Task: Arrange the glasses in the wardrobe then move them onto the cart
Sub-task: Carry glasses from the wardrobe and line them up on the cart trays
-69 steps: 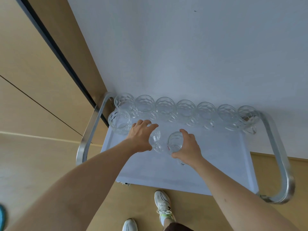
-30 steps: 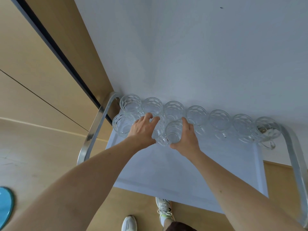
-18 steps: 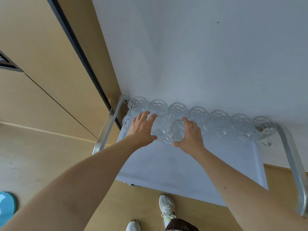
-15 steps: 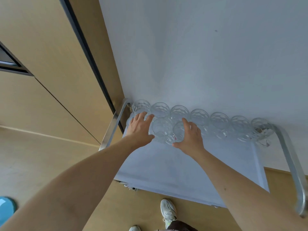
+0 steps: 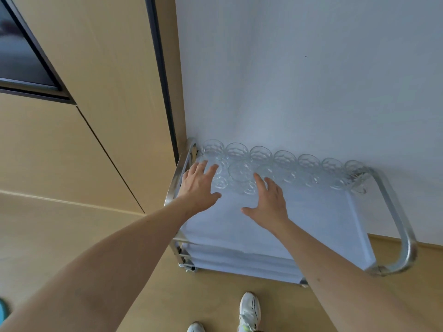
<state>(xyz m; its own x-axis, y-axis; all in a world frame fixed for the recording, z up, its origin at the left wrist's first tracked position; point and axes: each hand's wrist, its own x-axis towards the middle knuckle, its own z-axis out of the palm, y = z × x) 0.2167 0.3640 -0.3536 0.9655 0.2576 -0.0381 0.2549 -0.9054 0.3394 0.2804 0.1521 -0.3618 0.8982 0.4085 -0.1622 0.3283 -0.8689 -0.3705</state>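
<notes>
A white cart [image 5: 311, 219] with curved metal handles stands against a pale wall [image 5: 299, 80] in the lower right of the frame, and clear faceted glasses [image 5: 285, 159] line its far edge in a row of seven, touching or nearly touching one another. In front of that row's left end sit more glasses — one [image 5: 240, 171] shows plainly between the two hands, others only in part. The left hand [image 5: 197, 188] is spread flat, fingers straight, their tips at the glasses near the cart's left handle [image 5: 178, 176]; it grips nothing. The right hand [image 5: 268, 200] is likewise spread with straight fingers, its forefinger up by a front glass, holding nothing. Tan wardrobe panels [image 5: 96, 104] fill the upper left, and white shoes [image 5: 249, 312] show at the bottom edge on the wooden floor.
</notes>
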